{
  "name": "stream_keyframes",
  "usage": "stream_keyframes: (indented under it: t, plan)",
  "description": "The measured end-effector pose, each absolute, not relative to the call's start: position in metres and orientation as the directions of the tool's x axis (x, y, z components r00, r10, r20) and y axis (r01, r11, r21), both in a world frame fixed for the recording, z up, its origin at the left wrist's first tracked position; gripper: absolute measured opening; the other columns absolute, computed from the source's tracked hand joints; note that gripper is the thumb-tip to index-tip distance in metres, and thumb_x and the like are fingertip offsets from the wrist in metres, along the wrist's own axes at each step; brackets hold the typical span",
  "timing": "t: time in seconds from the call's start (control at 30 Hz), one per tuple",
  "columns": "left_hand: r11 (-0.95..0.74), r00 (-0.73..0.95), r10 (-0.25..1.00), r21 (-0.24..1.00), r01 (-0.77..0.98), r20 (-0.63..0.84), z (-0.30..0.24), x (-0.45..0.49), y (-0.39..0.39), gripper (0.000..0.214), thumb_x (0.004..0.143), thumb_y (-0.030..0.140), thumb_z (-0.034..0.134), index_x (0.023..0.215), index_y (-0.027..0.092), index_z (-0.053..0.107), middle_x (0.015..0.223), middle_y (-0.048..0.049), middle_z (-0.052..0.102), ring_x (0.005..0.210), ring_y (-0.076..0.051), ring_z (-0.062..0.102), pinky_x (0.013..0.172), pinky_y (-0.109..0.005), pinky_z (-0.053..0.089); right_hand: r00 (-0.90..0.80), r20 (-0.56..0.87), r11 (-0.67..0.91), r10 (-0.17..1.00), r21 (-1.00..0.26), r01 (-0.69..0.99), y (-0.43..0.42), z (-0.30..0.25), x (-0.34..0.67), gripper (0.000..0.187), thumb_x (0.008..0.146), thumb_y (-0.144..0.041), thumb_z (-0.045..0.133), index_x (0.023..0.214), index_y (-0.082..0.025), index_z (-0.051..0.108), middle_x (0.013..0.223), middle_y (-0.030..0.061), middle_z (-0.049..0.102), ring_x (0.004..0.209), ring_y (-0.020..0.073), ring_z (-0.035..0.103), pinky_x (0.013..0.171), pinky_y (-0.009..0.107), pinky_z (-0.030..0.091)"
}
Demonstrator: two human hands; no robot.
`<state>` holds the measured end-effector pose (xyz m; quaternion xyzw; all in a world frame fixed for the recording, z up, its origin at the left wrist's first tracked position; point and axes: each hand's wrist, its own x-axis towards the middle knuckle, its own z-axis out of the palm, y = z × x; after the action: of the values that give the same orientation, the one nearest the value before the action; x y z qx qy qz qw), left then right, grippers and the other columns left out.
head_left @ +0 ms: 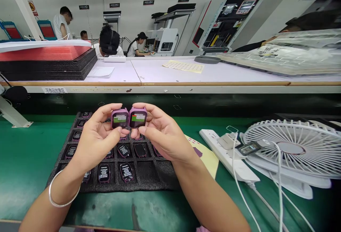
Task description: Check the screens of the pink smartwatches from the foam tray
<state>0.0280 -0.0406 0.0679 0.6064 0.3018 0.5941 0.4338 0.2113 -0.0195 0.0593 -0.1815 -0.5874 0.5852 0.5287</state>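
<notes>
Left watch body (119,118) and right watch body (137,117), edges touching, lit screens facing the camera, above the far rows of the foam tray (160,177); pinched thumb-to-fingers by left hand (98,136) and right hand (160,132) respectively.

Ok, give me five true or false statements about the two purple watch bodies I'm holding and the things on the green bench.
The left hand holds a purple square watch body with a lit screen. True.
The right hand is empty. False: it holds a second purple watch body.
The black foam compartment tray lies on the green mat. True.
Every tray compartment is filled. False: at least one towards the right is empty.
The white plastic fan is at the left. False: it is at the right.
</notes>
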Motion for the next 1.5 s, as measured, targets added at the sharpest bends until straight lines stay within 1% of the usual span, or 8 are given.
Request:
stream_keyframes:
  t: [0.13, 0.37, 0.57, 0.93, 1.1, 1.27, 1.37, 1.5]
  plan:
    - [-0.426, 0.145, 0.882, 0.891, -0.159, 0.448, 0.069, 0.028, -0.043, 0.034, 0.088, 0.012, 0.067, 0.121, 0.021, 0.065, 0.108, -0.0034, 0.072, 0.076, -0.014, 0.078, 0.076, -0.023, 0.067, -0.301, 0.409, 0.274, 0.862, -0.873, -0.404, -0.019, 0.057, 0.207, 0.035, 0.085, -0.023, 0.075, 0.118, -0.023, 0.062, 0.1, 0.0018, 0.066, 0.067, 0.0099, 0.062, 0.065, 0.026, 0.057]
    - [-0.379, 0.129, 0.908, 0.913, -0.149, 0.398, 0.068, 0.03, -0.044, 0.026, 0.091, 0.017, 0.067, 0.117, 0.022, 0.068, 0.106, -0.0008, 0.071, 0.073, -0.014, 0.078, 0.073, -0.022, 0.067, -0.245, 0.398, 0.284, 0.884, -0.874, -0.393, -0.019, 0.055, 0.203, 0.031, 0.084, -0.026, 0.078, 0.112, -0.023, 0.064, 0.097, 0.0004, 0.066, 0.062, 0.0079, 0.056, 0.057, 0.022, 0.052]
    - [-0.373, 0.149, 0.906, 0.913, -0.163, 0.397, 0.065, 0.029, -0.042, 0.031, 0.091, 0.019, 0.068, 0.121, 0.022, 0.066, 0.108, -0.002, 0.072, 0.075, -0.015, 0.078, 0.075, -0.024, 0.067, -0.253, 0.407, 0.294, 0.878, -0.875, -0.385, -0.018, 0.055, 0.203, 0.036, 0.08, -0.024, 0.079, 0.112, -0.023, 0.062, 0.093, -0.0002, 0.064, 0.063, 0.0088, 0.055, 0.058, 0.022, 0.053]
    - [-0.338, 0.155, 0.919, 0.927, -0.164, 0.363, 0.064, 0.026, -0.04, 0.035, 0.089, 0.016, 0.066, 0.123, 0.022, 0.068, 0.114, -0.005, 0.072, 0.078, -0.017, 0.078, 0.075, -0.028, 0.068, -0.255, 0.397, 0.287, 0.881, -0.88, -0.38, -0.019, 0.056, 0.204, 0.036, 0.078, -0.019, 0.077, 0.111, -0.023, 0.062, 0.093, -0.0002, 0.065, 0.064, 0.0095, 0.054, 0.059, 0.023, 0.053]
    - [-0.308, 0.169, 0.924, 0.928, -0.21, 0.344, 0.067, 0.024, -0.037, 0.036, 0.087, 0.017, 0.068, 0.123, 0.022, 0.07, 0.111, -0.0042, 0.073, 0.073, -0.017, 0.078, 0.074, -0.028, 0.068, -0.298, 0.335, 0.196, 0.894, -0.89, -0.412, -0.017, 0.059, 0.207, 0.033, 0.083, -0.028, 0.076, 0.112, -0.023, 0.062, 0.093, -0.0001, 0.066, 0.06, 0.0098, 0.057, 0.058, 0.026, 0.052]
    - [-0.261, 0.171, 0.936, 0.931, -0.253, 0.309, 0.07, 0.022, -0.033, 0.045, 0.084, 0.017, 0.072, 0.129, 0.022, 0.069, 0.111, -0.0055, 0.075, 0.079, -0.018, 0.079, 0.077, -0.029, 0.067, -0.34, 0.282, 0.099, 0.897, -0.879, -0.466, -0.011, 0.061, 0.211, 0.029, 0.091, -0.041, 0.066, 0.113, -0.022, 0.064, 0.086, 0.0008, 0.067, 0.062, 0.0141, 0.064, 0.06, 0.029, 0.054]
    - [-0.254, 0.157, 0.941, 0.932, -0.259, 0.3, 0.071, 0.021, -0.03, 0.051, 0.082, 0.018, 0.073, 0.133, 0.022, 0.067, 0.113, -0.006, 0.075, 0.081, -0.018, 0.078, 0.079, -0.03, 0.067, -0.335, 0.285, 0.106, 0.898, -0.879, -0.464, -0.007, 0.061, 0.211, 0.03, 0.092, -0.041, 0.064, 0.114, -0.022, 0.064, 0.086, 0.0014, 0.07, 0.065, 0.0157, 0.067, 0.063, 0.031, 0.055]
    - [-0.209, 0.147, 0.956, 0.939, -0.275, 0.256, 0.072, 0.02, -0.029, 0.059, 0.08, 0.018, 0.073, 0.138, 0.021, 0.063, 0.113, -0.0057, 0.076, 0.08, -0.018, 0.078, 0.077, -0.03, 0.067, -0.348, 0.29, 0.093, 0.891, -0.869, -0.486, -0.004, 0.059, 0.211, 0.031, 0.089, -0.037, 0.068, 0.115, -0.023, 0.063, 0.09, 0.0008, 0.072, 0.069, 0.0158, 0.069, 0.067, 0.031, 0.056]
